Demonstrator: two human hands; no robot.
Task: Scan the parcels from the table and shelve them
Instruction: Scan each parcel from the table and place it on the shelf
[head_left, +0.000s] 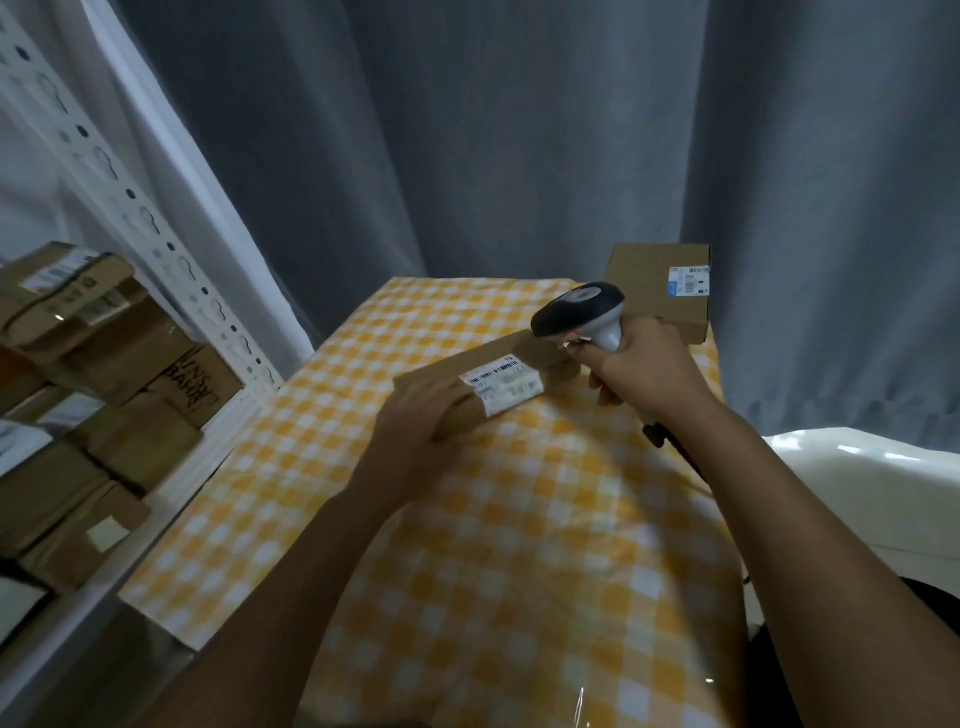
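Note:
A flat brown parcel (524, 353) with a white barcode label lies on the table (519, 519), which wears a yellow-and-white checked cloth. My left hand (415, 421) rests on the parcel's near left end, fingers laid over its top. My right hand (644, 364) grips the handle of a grey-and-black barcode scanner (582, 312), whose head points down toward the label from just right of the parcel. A second brown parcel (657, 291) with a blue-and-white label sits at the table's far right corner.
A white metal shelf unit (171, 249) stands to the left, its levels packed with several brown cardboard boxes (104, 364). Grey curtains hang behind the table. A white object (883, 493) lies to the right. The scanner's dark cable (675, 447) trails down under my right wrist.

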